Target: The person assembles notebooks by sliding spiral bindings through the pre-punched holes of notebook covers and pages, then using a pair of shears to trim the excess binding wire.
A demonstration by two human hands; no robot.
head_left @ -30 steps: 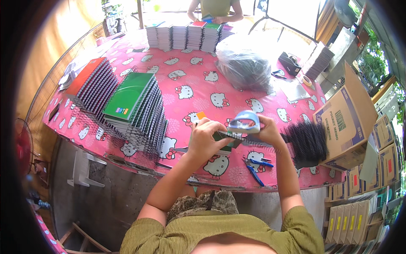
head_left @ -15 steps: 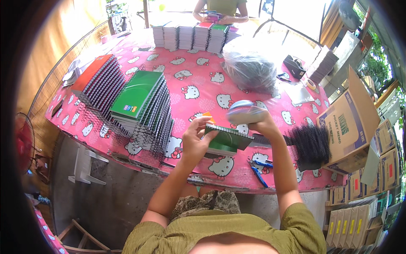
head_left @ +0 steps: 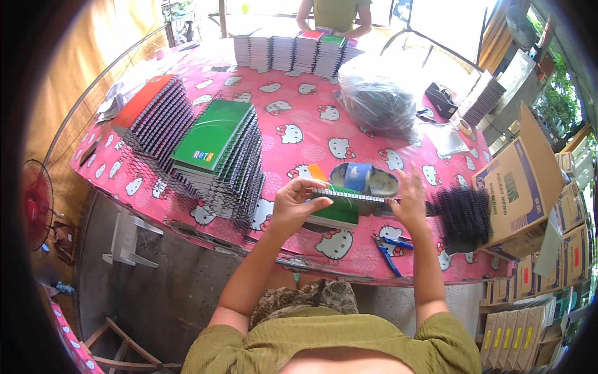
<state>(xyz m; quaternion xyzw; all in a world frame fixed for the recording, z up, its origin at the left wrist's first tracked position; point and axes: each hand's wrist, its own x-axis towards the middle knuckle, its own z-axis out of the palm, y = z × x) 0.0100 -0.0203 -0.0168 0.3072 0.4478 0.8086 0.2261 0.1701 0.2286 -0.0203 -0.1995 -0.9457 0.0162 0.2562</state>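
My left hand [head_left: 294, 204] grips the left end of a green spiral notebook [head_left: 339, 210], thumb and fingers pinching it near the coil. The coiled spine faces up and runs to the right. At its right end my right hand [head_left: 408, 202] has its thumb at the coil tip, with its fingers stretched upward and partly blurred. Just behind the notebook lies a blue slipper [head_left: 355, 176]. An orange piece [head_left: 317, 172] shows beside my left fingers. Blue-handled pliers [head_left: 389, 257] rest open on the table in front of my right hand.
Stacks of green notebooks [head_left: 212, 134] and red notebooks [head_left: 143, 103] stand at left. Black coils [head_left: 461, 218] lie beside a cardboard box [head_left: 517, 190] at right. A plastic bag [head_left: 377, 106] sits farther back. Across the pink table [head_left: 280, 162], a co-worker [head_left: 336, 15] stands behind more notebook stacks [head_left: 283, 53].
The slipper, held up in my right hand before, now lies on the table. My right hand has let it go and come down to the notebook's right end. The left hand keeps its grip.
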